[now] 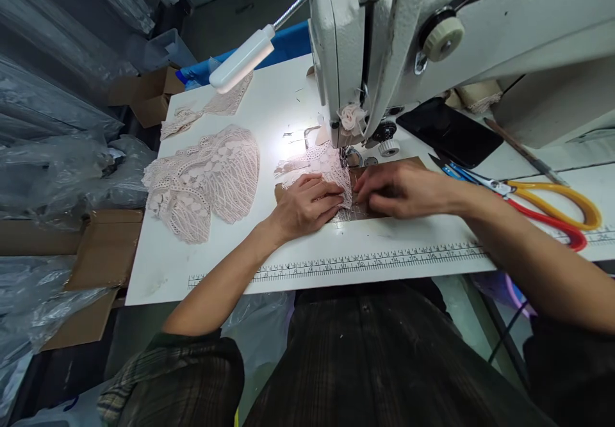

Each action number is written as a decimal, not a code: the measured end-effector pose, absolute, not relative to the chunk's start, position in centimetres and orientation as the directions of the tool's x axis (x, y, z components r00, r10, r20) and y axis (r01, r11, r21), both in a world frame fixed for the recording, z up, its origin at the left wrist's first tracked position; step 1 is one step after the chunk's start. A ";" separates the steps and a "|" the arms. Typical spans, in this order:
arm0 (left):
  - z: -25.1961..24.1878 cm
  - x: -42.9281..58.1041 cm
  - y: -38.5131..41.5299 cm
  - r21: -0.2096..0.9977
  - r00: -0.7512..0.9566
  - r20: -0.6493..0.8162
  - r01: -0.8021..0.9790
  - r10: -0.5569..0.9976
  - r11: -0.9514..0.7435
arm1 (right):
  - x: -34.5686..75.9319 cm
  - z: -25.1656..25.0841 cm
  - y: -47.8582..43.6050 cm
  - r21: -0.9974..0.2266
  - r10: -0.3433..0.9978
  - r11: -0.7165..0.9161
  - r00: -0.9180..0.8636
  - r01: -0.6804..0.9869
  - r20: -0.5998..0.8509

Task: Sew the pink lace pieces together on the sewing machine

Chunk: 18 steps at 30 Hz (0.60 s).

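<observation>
A piece of pale pink lace (323,161) lies under the needle area of the white sewing machine (331,62). My left hand (312,204) rests on this lace, palm down, its fingers stretched out toward the right. Just right of the lace edge is my right hand (396,189), fingers curled and thumb drawn in near the presser foot (343,156). Whatever lies between those fingertips is too small to make out. Beneath the right hand is a brown plate (408,163) set on the table.
More lace pieces (206,177) lie on the white table (225,254) at left. A lamp (243,60) hangs above them. To the right are yellow-and-red-handled scissors (548,200) and a black phone (449,131). A printed ruler (336,264) runs along the front edge.
</observation>
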State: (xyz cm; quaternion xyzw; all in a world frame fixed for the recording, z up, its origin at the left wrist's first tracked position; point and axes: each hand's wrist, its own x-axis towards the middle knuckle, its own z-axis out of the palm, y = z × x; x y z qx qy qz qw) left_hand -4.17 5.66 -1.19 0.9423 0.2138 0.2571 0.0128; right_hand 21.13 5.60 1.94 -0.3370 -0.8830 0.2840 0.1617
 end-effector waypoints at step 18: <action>-1.2 -4.0 5.6 0.079 0.765 0.546 0.360 0.343 -0.930 | 21.2 -0.7 6.3 -0.482 0.791 0.597 -0.572 0.642 0.218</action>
